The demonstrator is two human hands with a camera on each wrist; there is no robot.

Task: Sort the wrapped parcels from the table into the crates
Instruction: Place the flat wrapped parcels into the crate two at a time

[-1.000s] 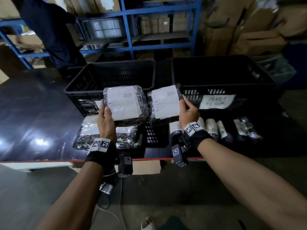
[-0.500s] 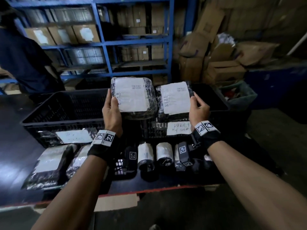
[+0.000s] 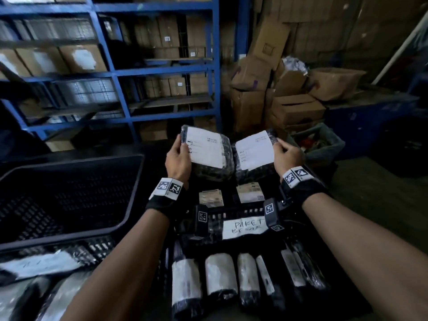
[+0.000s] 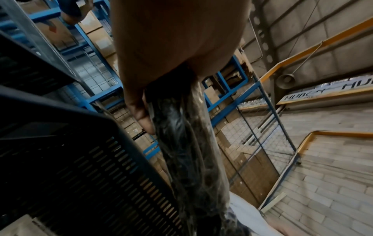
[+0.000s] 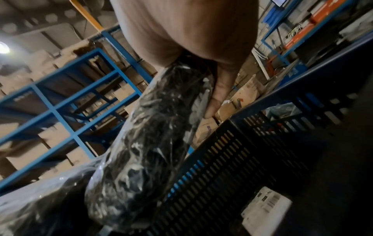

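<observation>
Head view high, facing down-forward; wrist views close, upward along each held parcel point(image 3: 209, 154), crates point(image 4: 66, 159) shared.

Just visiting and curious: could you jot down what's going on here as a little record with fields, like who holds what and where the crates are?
left hand: holds left parcel by its edge
right hand: holds right parcel by its edge
both parcels: over labelled crate
labelled crate: note reads PAKET BESAR, two small packets inside
other crate: on the left, contents not visible
rolled parcels: row on table, nearest the person
</observation>
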